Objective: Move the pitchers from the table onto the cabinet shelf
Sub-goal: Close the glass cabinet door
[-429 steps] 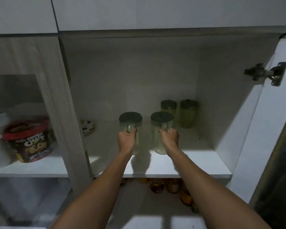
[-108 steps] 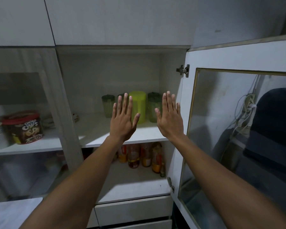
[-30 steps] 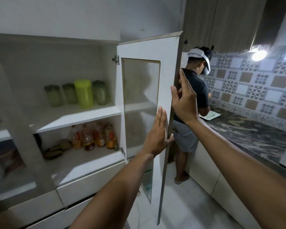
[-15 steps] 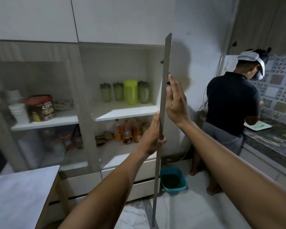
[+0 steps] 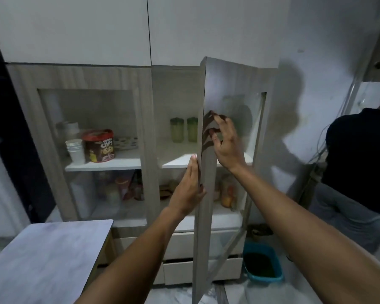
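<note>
Two green pitchers point(image 5: 177, 129) stand on the white cabinet shelf point(image 5: 178, 160), seen through the gap left of the glass-panelled cabinet door point(image 5: 204, 211). Other pitchers show only as a green blur behind the door's glass. My left hand point(image 5: 190, 189) lies flat along the door's free edge, fingers straight. My right hand point(image 5: 225, 143) presses against the door's outer face, fingers spread. Neither hand holds a pitcher. The door stands partly ajar. The table point(image 5: 44, 257) is at the lower left with no pitcher on it.
A chocolate cereal tub point(image 5: 99, 144) and stacked white cups point(image 5: 75, 149) sit behind the left glass door. Bottles fill the lower shelf. A teal basin point(image 5: 262, 263) lies on the floor at the right. A person in a dark shirt point(image 5: 358, 163) stands at the far right.
The door has swung from edge-on towards the cabinet front, now covering the right half of the shelf. Both hands stayed on it. My view has backed away and shifted left.
</note>
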